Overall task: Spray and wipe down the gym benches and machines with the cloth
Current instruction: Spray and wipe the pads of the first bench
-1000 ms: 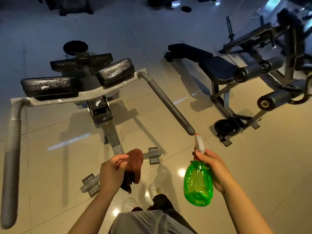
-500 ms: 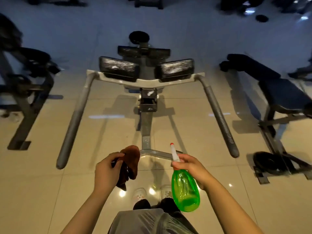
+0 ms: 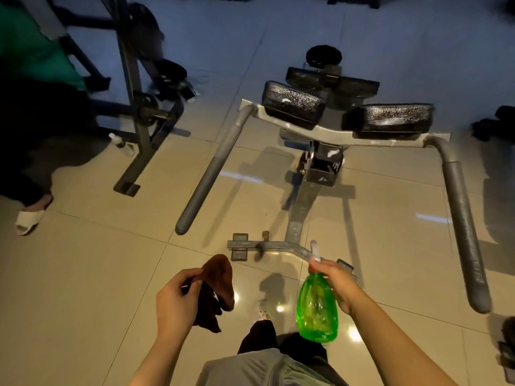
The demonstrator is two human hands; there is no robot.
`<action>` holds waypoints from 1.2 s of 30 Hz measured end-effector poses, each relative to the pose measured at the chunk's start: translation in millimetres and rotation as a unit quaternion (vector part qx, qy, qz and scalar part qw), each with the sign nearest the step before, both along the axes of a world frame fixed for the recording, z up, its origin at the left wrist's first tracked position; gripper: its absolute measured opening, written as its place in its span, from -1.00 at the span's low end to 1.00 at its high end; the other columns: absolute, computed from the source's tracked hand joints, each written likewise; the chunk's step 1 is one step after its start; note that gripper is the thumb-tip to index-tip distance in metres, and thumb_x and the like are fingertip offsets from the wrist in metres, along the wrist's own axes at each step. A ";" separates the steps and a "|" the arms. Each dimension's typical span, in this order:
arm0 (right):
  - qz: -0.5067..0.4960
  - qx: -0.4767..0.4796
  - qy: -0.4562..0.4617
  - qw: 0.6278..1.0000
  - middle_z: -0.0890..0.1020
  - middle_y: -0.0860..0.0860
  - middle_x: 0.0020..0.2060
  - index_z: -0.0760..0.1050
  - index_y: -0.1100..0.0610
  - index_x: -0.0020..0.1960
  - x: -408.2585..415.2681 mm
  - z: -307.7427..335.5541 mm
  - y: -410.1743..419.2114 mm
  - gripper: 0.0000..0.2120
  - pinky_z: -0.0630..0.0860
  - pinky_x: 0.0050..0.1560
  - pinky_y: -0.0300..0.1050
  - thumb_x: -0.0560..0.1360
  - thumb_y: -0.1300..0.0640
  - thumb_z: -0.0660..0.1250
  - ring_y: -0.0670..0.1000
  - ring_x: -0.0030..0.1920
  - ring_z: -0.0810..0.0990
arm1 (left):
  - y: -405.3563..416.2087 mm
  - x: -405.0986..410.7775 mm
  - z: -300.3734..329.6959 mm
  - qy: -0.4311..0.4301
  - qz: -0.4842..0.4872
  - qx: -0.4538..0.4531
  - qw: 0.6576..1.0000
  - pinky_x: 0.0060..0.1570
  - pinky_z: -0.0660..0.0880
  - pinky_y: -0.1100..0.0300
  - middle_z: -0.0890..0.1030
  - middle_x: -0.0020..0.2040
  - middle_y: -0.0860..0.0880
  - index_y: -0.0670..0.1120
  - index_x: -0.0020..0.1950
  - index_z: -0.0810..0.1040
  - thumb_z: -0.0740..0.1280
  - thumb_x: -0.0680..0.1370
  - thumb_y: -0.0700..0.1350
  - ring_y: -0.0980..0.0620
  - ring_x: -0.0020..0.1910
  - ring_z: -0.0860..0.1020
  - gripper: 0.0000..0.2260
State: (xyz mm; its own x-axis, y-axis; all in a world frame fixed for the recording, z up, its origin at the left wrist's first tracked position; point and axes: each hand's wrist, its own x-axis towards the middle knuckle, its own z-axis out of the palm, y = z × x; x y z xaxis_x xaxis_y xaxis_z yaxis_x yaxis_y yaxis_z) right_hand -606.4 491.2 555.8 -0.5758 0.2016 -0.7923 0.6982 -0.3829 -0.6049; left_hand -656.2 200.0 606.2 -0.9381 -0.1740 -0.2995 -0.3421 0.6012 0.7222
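Brown cloth (image 3: 217,291) bunched and hanging from the left hand (image 3: 175,299), fingers (image 3: 192,275) pinching its top edge, held in the air above the tiled floor (image 3: 83,274) at lower centre. Green spray bottle (image 3: 317,307) in the right hand (image 3: 338,284), fingers wrapped round the neck just under the white nozzle (image 3: 315,250), nozzle pointing away from the body toward the machine, bottle body hanging down (some liquid visible inside, level hard to read). Directly ahead: a grey-framed gym machine (image 3: 306,196) standing on the floor, two black cracked-vinyl pads (image 3: 294,107) side by side on its crossbar, a third smaller pad pair behind them, and two long grey padded handles (image 3: 211,168) running from the crossbar toward the camera, one each side. Its floor foot bar (image 3: 267,245) lies just beyond both hands. Round black weight plate (image 3: 323,55) on the floor behind the machine. To the left, a dark rack frame (image 3: 131,87) with a small bottle (image 3: 119,142) lying by its base. Far left edge: another person in green top, foot in a white slipper (image 3: 28,218). Own legs and grey shorts at bottom of view.
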 end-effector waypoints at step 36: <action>-0.099 0.089 -0.110 0.985 0.62 0.17 -0.23 0.57 0.28 -0.03 74.5 -42.2 37.6 -0.67 0.57 -0.21 -0.03 0.37 0.08 0.54 0.13 -0.30 0.58 | 23.4 -27.2 -17.7 -0.011 -0.050 0.050 0.997 0.04 0.48 0.10 0.66 -0.08 -0.01 -0.06 -0.02 0.66 0.34 0.53 -0.34 -0.03 -0.03 0.58 -0.79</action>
State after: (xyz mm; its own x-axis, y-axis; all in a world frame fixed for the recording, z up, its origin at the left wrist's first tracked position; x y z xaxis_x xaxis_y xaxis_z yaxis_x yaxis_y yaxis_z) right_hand -531.9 528.8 513.6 -0.3289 0.4399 -0.8356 0.7429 -0.4258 -0.5166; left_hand -683.4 223.4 588.5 -0.9423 -0.0490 -0.3312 -0.3007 0.5589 0.7728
